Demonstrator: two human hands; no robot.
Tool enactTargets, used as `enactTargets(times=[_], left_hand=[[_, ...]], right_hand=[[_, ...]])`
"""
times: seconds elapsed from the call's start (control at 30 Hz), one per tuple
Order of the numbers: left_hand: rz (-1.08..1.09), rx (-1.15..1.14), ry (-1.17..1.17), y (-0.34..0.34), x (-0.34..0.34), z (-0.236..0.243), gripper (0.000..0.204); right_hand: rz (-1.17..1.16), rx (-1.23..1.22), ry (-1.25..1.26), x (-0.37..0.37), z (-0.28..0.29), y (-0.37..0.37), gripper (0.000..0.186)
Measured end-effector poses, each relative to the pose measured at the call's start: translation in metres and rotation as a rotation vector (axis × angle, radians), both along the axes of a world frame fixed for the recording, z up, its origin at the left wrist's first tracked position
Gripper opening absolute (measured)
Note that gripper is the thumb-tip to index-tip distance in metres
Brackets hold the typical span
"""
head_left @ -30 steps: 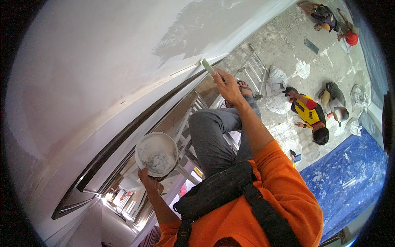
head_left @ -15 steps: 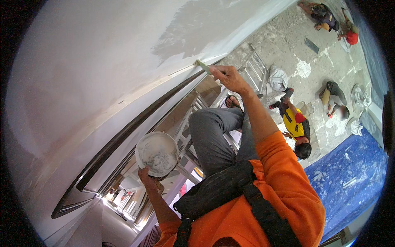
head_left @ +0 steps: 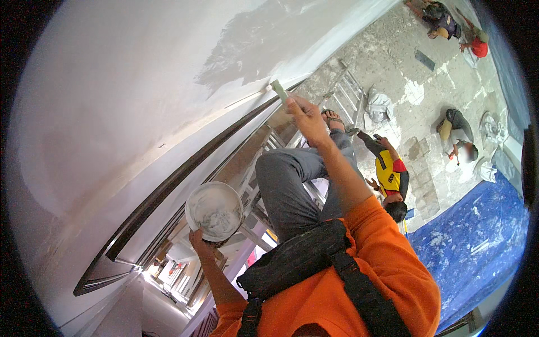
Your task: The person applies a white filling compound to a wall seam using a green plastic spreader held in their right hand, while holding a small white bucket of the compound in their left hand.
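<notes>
In my right hand point(head_left: 307, 119), fingers closed, is a short flat pale-green paintbrush point(head_left: 279, 90). Its tip lies at or just off the lower edge of the pale wall point(head_left: 140, 73), too small to tell which. Beside it spreads a grey, wet-looking patch point(head_left: 247, 48) with a ragged border. My left hand point(head_left: 202, 242) grips the lower side of a round white bucket point(head_left: 191, 210), tilted so its inside faces me. White residue point(head_left: 218, 218) coats the bottom of it; part of my grip is hidden behind the bucket.
A dark trim rail point(head_left: 185, 174) runs below the wall. Under my bent legs stands a metal ladder point(head_left: 252, 199). Far below on the stained floor point(head_left: 415, 92) are several people, including one in yellow and black point(head_left: 390, 168), and a blue sheet point(head_left: 466, 236).
My right hand and the paintbrush have shifted slightly, the brush turning more upright. My foot has moved right. The person in yellow has shifted left. My left hand keeps the bucket nearly still.
</notes>
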State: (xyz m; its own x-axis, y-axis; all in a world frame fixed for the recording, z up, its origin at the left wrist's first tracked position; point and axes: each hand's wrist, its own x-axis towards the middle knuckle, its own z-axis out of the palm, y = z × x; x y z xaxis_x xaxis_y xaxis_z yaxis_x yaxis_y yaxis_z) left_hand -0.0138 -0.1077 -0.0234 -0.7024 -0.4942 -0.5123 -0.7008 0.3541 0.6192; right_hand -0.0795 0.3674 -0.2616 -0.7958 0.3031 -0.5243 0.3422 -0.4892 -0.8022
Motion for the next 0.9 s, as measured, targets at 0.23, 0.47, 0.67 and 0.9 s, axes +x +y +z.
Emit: enactTargets(times=[0.23, 0.47, 0.67, 0.9], left_hand=[[0.071, 0.127, -0.024, -0.009, 0.004, 0.001, 0.053], [0.114, 0.083, 0.017, -0.019, 0.009, -0.002, 0.057], [0.038, 0.022, 0.030, 0.009, 0.007, 0.007, 0.060], [-0.435, -0.357, 0.034, -0.072, 0.035, -0.008, 0.065]], right_hand=[[-0.210, -0.036, 0.046, -0.018, 0.036, -0.068, 0.048], [0.050, 0.193, 0.124, -0.004, 0.046, -0.051, 0.046], [0.172, -0.046, -0.107, 0.001, 0.031, 0.011, 0.051], [0.261, 0.127, 0.022, -0.019, 0.028, 0.014, 0.047]])
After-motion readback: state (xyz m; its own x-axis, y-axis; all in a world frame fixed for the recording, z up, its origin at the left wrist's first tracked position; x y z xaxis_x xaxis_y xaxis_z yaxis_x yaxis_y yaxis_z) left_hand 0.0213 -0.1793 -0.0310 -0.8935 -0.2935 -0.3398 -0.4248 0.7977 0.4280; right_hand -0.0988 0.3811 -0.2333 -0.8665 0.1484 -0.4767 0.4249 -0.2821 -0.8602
